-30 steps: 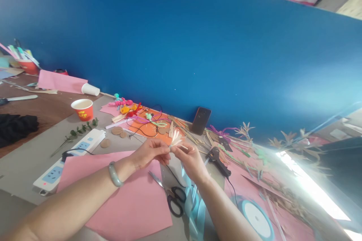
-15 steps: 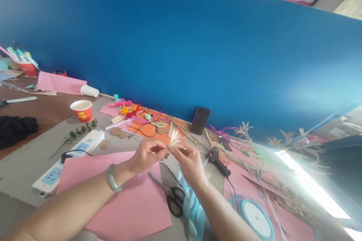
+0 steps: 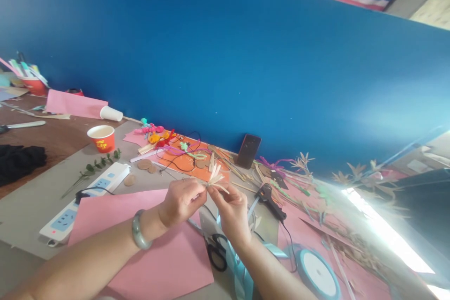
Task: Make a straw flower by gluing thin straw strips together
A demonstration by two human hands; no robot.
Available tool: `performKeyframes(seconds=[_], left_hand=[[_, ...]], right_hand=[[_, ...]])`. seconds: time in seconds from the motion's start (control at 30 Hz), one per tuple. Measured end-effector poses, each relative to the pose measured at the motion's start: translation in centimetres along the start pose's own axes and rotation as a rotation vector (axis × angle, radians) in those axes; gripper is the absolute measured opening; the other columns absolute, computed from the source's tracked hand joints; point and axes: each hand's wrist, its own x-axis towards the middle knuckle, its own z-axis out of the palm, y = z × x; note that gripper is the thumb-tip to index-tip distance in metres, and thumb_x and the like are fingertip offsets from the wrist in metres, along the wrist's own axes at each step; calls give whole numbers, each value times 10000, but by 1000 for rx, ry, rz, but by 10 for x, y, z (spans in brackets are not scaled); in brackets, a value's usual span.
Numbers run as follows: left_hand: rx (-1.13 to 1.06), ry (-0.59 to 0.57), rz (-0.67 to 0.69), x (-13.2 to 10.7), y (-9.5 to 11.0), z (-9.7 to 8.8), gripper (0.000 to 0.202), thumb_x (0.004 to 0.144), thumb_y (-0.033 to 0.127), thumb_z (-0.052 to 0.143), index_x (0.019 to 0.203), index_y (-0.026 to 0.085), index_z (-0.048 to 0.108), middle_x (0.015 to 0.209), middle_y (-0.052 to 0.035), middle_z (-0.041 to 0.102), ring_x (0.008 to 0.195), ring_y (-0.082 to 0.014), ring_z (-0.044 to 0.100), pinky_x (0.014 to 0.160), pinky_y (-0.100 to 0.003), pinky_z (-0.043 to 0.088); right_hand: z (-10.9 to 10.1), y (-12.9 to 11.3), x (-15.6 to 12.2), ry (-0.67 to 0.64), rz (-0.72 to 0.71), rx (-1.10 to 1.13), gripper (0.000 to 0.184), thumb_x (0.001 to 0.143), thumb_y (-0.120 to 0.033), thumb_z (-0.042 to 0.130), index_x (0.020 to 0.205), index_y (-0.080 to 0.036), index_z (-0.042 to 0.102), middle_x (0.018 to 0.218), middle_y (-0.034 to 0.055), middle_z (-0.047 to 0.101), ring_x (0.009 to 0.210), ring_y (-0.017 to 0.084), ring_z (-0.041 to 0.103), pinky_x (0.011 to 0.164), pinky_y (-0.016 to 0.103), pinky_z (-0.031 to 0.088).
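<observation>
A small cream-coloured fringed flower [image 3: 215,177], made of thin strips that fan upward, stands between my two hands above the table. My left hand [image 3: 183,200], with a bangle on its wrist, is closed in a pinch at the flower's base. From the other side, my right hand [image 3: 232,208] pinches the same base between thumb and fingers. Pale blue ribbon [image 3: 239,269] hangs or lies beneath my right wrist. Scissors with black handles [image 3: 217,257] rest between the ribbon and a pink paper sheet [image 3: 158,262]. My fingers cover the flower's lower end.
A power strip [image 3: 63,220] and a paper cup [image 3: 102,139] are on the left. A black glue gun [image 3: 270,200] and a ribbon spool [image 3: 319,274] lie to the right. A phone [image 3: 248,151] leans against the blue wall [image 3: 211,56]. Craft pieces line the wall.
Both hands have dropped slightly, and my left hand has turned so its knuckles show more. The flower has tilted a little. The blue ribbon by my right wrist has shifted.
</observation>
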Motion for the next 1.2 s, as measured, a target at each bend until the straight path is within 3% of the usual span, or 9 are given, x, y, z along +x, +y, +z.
performKeyframes(seconds=[0.17,0.37,0.47,0.63,0.83,1.03,1.2], left_hand=[[20,32,90,0,-5,2,189,855,129,529,676,186,549,575,14,499,539,-112,456,543,-241,339],[-56,-31,10,1,-5,7,126,870,146,520,784,183,604,628,-2,584,565,-114,526,566,-234,391],[-147,-81,-32,1,-4,6,95,853,169,552,900,175,634,754,-34,668,667,-133,608,640,-236,448],[-312,-102,-254,12,-1,-3,123,836,235,583,867,164,679,813,-52,712,757,-160,656,733,-250,493],[-564,-254,-585,26,-6,-6,178,783,304,648,749,132,677,675,-49,674,634,-153,630,603,-235,492],[-706,-353,-669,24,-12,-5,221,783,329,651,753,113,680,652,-62,670,612,-153,642,607,-246,512],[-656,-257,-667,18,-10,1,193,789,305,640,748,120,681,627,-56,671,584,-142,624,573,-230,503]], right_hand=[[-2,3,4,8,0,-44,100,742,-291,717,739,-191,720,709,15,704,727,183,636,715,290,494],[-7,12,12,2,11,-25,96,729,-290,728,742,-195,734,741,25,719,744,188,641,745,308,502],[-12,12,17,-27,42,23,116,729,-305,730,760,-193,733,761,32,724,751,186,644,759,315,503],[-18,7,22,-102,56,-7,136,720,-322,737,748,-188,736,742,34,721,737,184,644,745,311,504],[-19,3,25,-256,32,-105,157,745,-342,705,728,-191,744,721,34,718,728,198,651,697,306,512],[-22,1,28,-326,-33,-200,145,787,-284,646,745,-182,739,738,41,730,731,200,662,704,306,514],[-21,4,24,-257,-138,-321,134,796,-231,613,743,-177,724,726,44,721,718,197,663,668,287,507]])
